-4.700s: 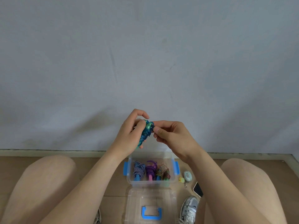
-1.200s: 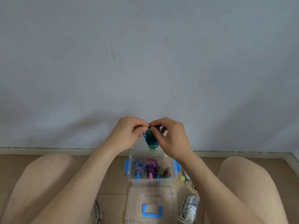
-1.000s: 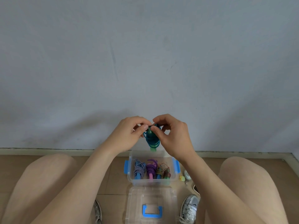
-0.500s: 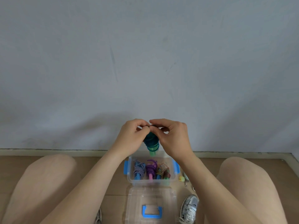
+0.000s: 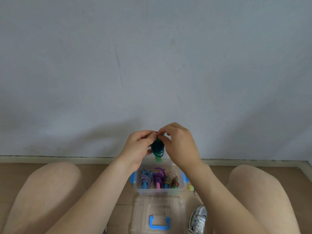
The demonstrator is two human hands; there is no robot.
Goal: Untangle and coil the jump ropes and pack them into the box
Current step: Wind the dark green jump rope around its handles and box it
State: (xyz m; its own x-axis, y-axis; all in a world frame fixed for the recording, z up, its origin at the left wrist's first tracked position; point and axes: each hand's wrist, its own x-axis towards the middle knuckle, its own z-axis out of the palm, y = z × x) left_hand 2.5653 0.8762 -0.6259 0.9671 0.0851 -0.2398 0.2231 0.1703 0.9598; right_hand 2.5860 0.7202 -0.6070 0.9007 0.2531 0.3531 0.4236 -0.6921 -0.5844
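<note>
From my remote seat I saw both hands raised in front of the grey wall [image 5: 152, 65], above the box and well clear of it. The left hand [image 5: 139, 146] and the right hand [image 5: 181, 146] met at their fingertips, and between them hung the teal plastic jump rope [image 5: 157, 147], wound into a tight bundle. Each hand pinched the bundle at its top with curled fingers and thumb, the left from the rope's left side and the right from its right, so the coil sat in the narrow space between the two palms. A pale green handle end [image 5: 158, 159] stuck out below the coil, pointing down toward the box. On the wooden floor [image 5: 16, 173], between the person's bare knees, stood the clear plastic box [image 5: 152, 192] with blue latches, open at the top. Three bundled ropes lay side by side in it – a blue-and-white braided rope [image 5: 145, 177] at the left, a purple rope [image 5: 158, 176] in the middle, a brownish multicoloured rope [image 5: 171, 181] at the right. The clear lid [image 5: 143, 211] with its blue handle lay flat just nearer to the person, touching the box or nearly so – I could not tell which. A grey sneaker [image 5: 198, 218] showed beside the lid's right edge.
</note>
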